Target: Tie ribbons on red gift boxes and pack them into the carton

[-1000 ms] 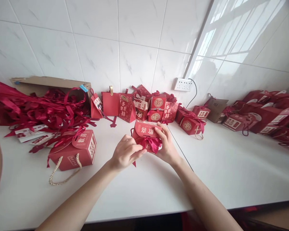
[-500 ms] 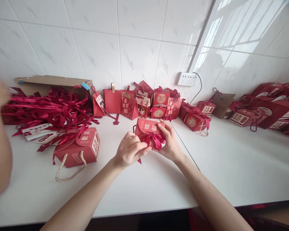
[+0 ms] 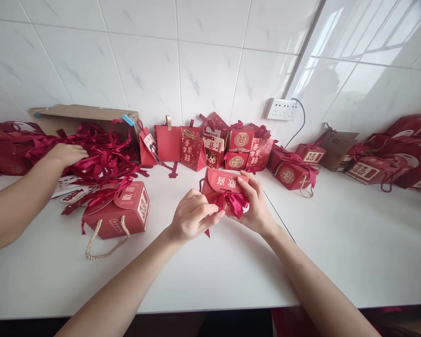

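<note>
A small red gift box (image 3: 219, 180) with pale lettering is held up above the white table in front of me. On its front sits a dark red ribbon bow (image 3: 235, 204). My left hand (image 3: 195, 216) pinches the left part of the ribbon between thumb and fingers. Wrapped round the box's right side is my right hand (image 3: 253, 206), its fingers on the top and edge. The box's underside is hidden. To the left stands a larger red gift box (image 3: 117, 213) with a twisted cream cord handle (image 3: 107, 255) and a bow on top.
Another person's hand (image 3: 68, 153) reaches into a heap of red ribbons (image 3: 101, 150) before a cardboard box (image 3: 87, 111). Several red gift boxes (image 3: 192, 152) line the tiled wall. More stand at right (image 3: 375, 168). A power strip (image 3: 281, 109) hangs on the wall.
The other person's arm has swung inward at left, its hand now on the ribbon heap. My hands keep their hold on the small box and bow. The view has shifted slightly.
</note>
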Demonstrator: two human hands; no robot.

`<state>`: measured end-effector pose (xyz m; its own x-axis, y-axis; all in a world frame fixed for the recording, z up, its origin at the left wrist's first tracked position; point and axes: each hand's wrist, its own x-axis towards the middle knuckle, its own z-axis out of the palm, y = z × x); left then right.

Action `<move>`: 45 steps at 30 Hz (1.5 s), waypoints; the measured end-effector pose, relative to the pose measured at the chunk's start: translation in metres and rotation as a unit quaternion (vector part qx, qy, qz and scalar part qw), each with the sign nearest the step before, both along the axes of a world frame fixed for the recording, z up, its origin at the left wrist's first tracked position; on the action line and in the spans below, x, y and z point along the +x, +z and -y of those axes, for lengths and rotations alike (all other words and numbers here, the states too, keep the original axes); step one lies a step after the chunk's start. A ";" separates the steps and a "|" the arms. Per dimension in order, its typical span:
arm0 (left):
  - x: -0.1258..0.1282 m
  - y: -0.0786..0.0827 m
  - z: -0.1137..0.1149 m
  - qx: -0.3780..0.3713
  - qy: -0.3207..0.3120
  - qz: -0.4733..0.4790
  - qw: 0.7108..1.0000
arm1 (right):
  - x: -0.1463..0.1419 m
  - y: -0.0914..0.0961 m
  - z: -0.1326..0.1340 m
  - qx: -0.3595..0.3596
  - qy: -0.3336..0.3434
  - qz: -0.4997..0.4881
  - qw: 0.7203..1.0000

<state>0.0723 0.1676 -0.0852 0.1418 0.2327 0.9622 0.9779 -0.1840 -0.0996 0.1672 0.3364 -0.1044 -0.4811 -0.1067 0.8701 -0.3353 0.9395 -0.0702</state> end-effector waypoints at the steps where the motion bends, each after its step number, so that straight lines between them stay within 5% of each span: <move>1: 0.000 0.000 0.000 -0.002 -0.001 -0.003 1.000 | 0.000 0.000 0.000 0.001 0.000 0.000 1.000; 20: -0.001 0.001 0.000 0.001 -0.004 0.014 1.000 | -0.003 -0.002 0.001 0.003 -0.015 -0.009 1.000; 30: 0.019 0.014 0.006 0.028 0.035 -0.017 0.999 | 0.005 0.010 0.006 0.003 0.024 -0.044 0.999; 45: 0.025 0.021 0.015 -0.018 0.029 -0.008 0.999 | 0.009 0.012 0.008 0.037 0.004 -0.075 0.996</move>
